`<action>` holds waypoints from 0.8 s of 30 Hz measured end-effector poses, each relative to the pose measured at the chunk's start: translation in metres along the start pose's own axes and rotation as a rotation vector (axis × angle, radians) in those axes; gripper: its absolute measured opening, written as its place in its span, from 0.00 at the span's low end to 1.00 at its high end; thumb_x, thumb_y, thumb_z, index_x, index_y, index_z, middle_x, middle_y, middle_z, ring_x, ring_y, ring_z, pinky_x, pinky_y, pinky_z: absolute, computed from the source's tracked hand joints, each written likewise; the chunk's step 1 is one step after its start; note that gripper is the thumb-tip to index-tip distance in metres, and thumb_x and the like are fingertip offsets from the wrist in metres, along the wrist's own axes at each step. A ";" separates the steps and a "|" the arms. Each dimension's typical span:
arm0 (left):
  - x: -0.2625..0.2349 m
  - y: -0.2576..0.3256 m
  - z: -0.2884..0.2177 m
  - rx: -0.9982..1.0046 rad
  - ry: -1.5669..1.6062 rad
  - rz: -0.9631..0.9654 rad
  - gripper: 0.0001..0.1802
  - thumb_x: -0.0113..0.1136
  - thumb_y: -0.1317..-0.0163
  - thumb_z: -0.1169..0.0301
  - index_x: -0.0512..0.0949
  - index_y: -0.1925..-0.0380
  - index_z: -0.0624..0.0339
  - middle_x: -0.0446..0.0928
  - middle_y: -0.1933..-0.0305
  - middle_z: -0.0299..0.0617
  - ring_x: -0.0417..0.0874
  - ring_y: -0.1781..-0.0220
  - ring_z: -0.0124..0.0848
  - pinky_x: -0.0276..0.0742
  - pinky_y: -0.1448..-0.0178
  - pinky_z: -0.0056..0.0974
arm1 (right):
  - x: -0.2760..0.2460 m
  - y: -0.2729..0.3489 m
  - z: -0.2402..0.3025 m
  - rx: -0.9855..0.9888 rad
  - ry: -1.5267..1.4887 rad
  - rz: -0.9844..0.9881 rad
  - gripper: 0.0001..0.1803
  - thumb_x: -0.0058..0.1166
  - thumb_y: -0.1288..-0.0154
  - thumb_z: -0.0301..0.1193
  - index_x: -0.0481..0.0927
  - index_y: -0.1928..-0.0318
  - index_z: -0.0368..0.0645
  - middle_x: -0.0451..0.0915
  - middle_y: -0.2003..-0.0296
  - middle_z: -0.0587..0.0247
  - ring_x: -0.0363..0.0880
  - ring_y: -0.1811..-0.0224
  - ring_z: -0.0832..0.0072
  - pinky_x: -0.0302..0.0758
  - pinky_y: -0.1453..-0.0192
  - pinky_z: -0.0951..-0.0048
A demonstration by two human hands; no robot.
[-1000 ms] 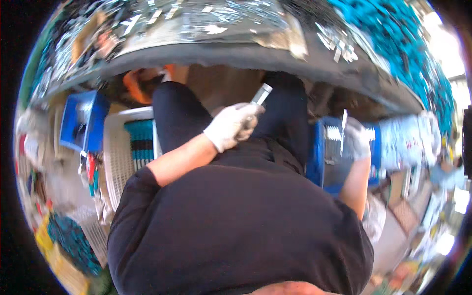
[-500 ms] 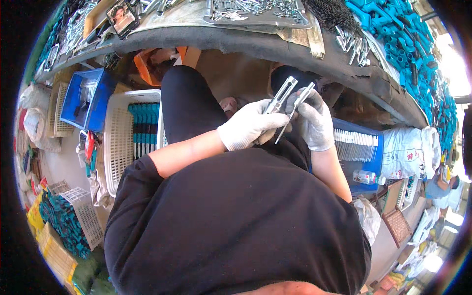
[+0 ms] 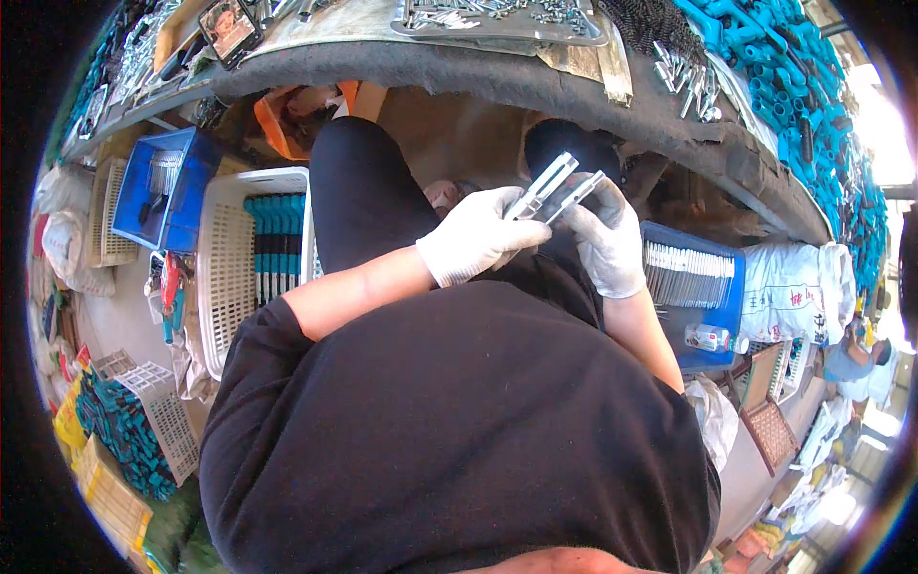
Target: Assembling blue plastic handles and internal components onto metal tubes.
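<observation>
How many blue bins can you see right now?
2: the left bin, beside the white basket, and the right bin, between the right hand and the white sack. More may be hidden under the bench.

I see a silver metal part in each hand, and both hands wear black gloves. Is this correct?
The glove colour is wrong: the head view shows white gloves on the left hand and right hand, each holding a silver metal part.
</observation>
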State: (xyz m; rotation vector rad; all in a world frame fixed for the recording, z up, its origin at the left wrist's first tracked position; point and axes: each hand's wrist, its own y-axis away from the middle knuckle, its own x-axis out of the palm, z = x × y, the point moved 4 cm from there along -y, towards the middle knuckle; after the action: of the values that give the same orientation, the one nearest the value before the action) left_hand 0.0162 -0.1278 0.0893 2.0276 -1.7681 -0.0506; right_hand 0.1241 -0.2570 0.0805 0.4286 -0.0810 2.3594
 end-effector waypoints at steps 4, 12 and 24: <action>-0.004 0.001 0.001 -0.060 0.015 0.027 0.13 0.64 0.43 0.64 0.75 0.64 0.60 0.72 0.75 0.30 0.67 0.79 0.16 0.62 0.76 0.26 | -0.004 -0.001 0.002 0.020 0.124 0.001 0.20 0.62 0.43 0.24 0.72 0.49 0.36 0.78 0.58 0.62 0.77 0.55 0.76 0.74 0.48 0.73; -0.007 0.001 0.001 -0.040 -0.030 0.034 0.12 0.65 0.44 0.64 0.75 0.66 0.59 0.73 0.75 0.31 0.67 0.78 0.17 0.62 0.74 0.26 | -0.005 -0.002 0.010 -0.012 0.213 0.025 0.24 0.65 0.46 0.22 0.70 0.50 0.38 0.75 0.59 0.64 0.75 0.56 0.77 0.73 0.48 0.74; -0.006 0.002 -0.002 -0.046 -0.059 0.142 0.17 0.61 0.43 0.64 0.73 0.56 0.59 0.69 0.77 0.30 0.64 0.81 0.17 0.57 0.78 0.24 | 0.024 0.016 0.057 -0.383 1.166 0.499 0.10 0.57 0.45 0.22 0.81 0.61 0.43 0.76 0.63 0.54 0.77 0.59 0.57 0.75 0.55 0.65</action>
State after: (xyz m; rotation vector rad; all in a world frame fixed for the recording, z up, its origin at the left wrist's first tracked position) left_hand 0.0135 -0.1214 0.0902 1.8817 -1.9246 -0.1075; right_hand 0.1128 -0.2634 0.1430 -1.2749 -0.0880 2.6040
